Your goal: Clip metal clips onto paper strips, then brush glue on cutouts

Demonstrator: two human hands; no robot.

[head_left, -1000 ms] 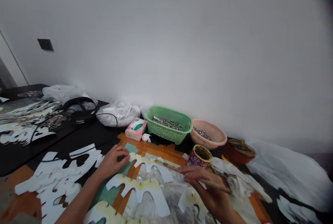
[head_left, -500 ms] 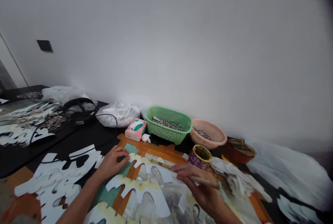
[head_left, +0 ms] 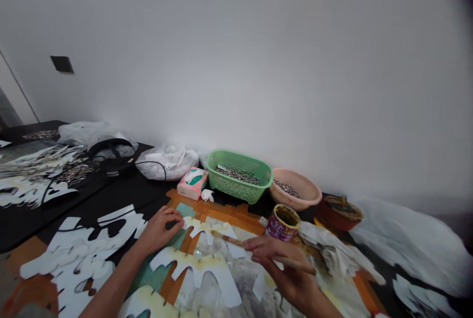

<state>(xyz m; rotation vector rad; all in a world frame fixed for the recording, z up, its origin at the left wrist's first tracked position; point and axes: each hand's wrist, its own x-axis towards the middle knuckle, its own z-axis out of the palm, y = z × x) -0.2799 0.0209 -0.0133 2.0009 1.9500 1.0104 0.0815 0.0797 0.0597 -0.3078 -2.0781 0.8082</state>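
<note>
My right hand [head_left: 279, 261] grips a wooden-handled brush [head_left: 229, 239]. Its tip rests on a white scalloped cut-out [head_left: 207, 226] with a yellowish band along its upper edge. At the left end of that same cut-out, my left hand [head_left: 163, 228] has curled fingers and thumb pinching or pressing it; the exact contact is partly hidden. Nearer to me lies a second white cut-out [head_left: 203, 264], also stained yellow along its upper edge. Another one [head_left: 148, 301] shows at the bottom edge. To the right of the brush stands a purple tin [head_left: 275, 228], its rim coated yellow-brown.
A green basket [head_left: 236, 192] and a pink bowl [head_left: 306, 192] hold small metal parts. A tissue box [head_left: 192, 183] sits beside the basket. White cut-outs [head_left: 83, 254] pile up at left. A stained cloth [head_left: 332, 246] and a lidded container [head_left: 338, 213] are at right.
The brush tip has shifted slightly left and down along the far cut-out, with my right hand moving a little. My left hand stays in place.
</note>
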